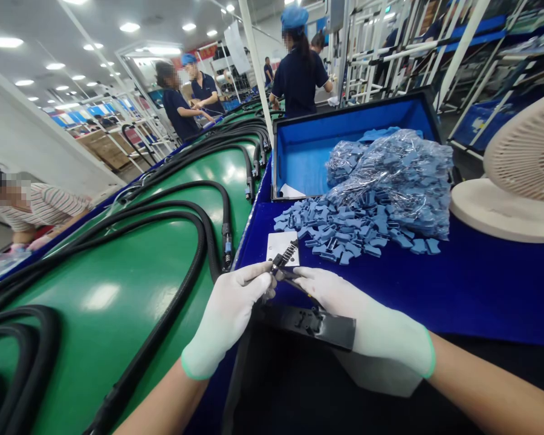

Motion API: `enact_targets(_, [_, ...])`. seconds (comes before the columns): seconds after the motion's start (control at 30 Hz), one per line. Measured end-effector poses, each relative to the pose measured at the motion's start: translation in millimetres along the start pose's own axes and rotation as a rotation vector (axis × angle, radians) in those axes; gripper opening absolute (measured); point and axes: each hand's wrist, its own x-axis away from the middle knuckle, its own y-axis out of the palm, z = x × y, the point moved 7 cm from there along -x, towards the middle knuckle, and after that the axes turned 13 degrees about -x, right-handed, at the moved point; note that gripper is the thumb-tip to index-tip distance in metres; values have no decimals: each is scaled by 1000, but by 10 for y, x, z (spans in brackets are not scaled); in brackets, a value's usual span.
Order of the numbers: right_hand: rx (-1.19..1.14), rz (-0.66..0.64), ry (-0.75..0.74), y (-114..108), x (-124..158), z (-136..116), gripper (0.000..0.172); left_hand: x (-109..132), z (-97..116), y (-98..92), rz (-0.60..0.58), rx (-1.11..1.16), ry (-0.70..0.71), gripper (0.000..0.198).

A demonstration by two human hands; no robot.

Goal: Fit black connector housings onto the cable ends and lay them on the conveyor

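My left hand (236,308), in a white glove with a green cuff, pinches a small black part with a coil spring (286,257) pointing up and away. My right hand (344,299), gloved likewise, is closed around a thin dark elongated piece (306,290) whose tip meets the fingers of my left hand. What kind of piece it is I cannot make out. Below my hands lies a long black housing (320,326) with a small recess. Just beyond the fingertips, a white plate (274,243) with holes rests on the blue table surface (480,290).
A heap of small blue plastic clips (344,229) lies ahead, beside a clear bag of more clips (399,172) and a blue bin (301,163). At right stands a white fan (526,163). Black hoses (199,223) cover the green conveyor (104,296) at left. Several co-workers are farther off.
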Motion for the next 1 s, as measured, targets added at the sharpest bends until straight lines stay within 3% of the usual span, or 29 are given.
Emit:
enact_targets(0.17, [287,-84,-48,70,-33,412,37,-8,-8,24,-16,8,3,36])
enact_targets(0.27, [396,-59,-77,57,39,367,41,-4,-48,39,-20,13,-11,36])
enact_targets(0.4, [464,-42,12,34,114,225,34,-2,-58,77,-23,-16,-1,36])
enact_targets(0.5, [463,-54,83,32,129,174,21,-37,11,89,-42,-59,18,37])
enact_targets(0.67, [447,36,207,-23,158,239,21,-221,202,108,-106,-170,133,47])
enact_targets(0.77, [389,126,287,-92,212,277,39,-331,250,154,-113,-130,157,44])
enact_targets(0.83, [375,136,258,-117,232,242,58,-370,250,150,-54,-141,137,40])
enact_targets(0.87, [381,112,235,-114,234,224,59,-377,247,144,-25,-173,124,39])
enact_targets(1.0, [460,15,263,-89,198,319,21,-365,214,122,37,-296,81,36])
